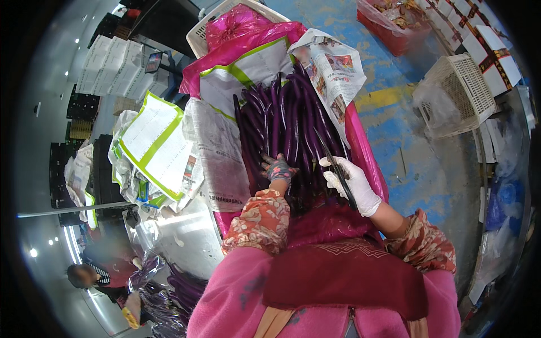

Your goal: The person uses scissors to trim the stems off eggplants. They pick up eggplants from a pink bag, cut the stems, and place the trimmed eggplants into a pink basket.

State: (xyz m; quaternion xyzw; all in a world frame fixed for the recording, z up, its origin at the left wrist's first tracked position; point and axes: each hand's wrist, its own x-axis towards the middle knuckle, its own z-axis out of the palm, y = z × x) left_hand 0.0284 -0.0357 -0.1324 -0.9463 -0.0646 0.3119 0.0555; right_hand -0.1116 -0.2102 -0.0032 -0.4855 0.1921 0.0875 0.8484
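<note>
Long purple eggplants (291, 122) lie packed side by side before me in a container lined with pink plastic film (367, 148) and printed paper. My left hand (280, 169), in a dark patterned glove, rests on them with its fingers spread, gripping nothing that I can see. In a white glove, my right hand (357, 186) holds a slim black cutting tool (339, 171) above the right side of the eggplants. Its tip points away from me; whether it is scissors or a knife, I cannot tell. Newspaper (226, 160) folds over the left side, and another sheet (334, 76) covers the far right.
A stack of printed sheets (154, 143) sits left on a metal table (186, 241). More eggplants (186, 283) and a person (110, 270) are at lower left. White crates (460, 97) and a red bin (393, 29) stand on the blue floor at right.
</note>
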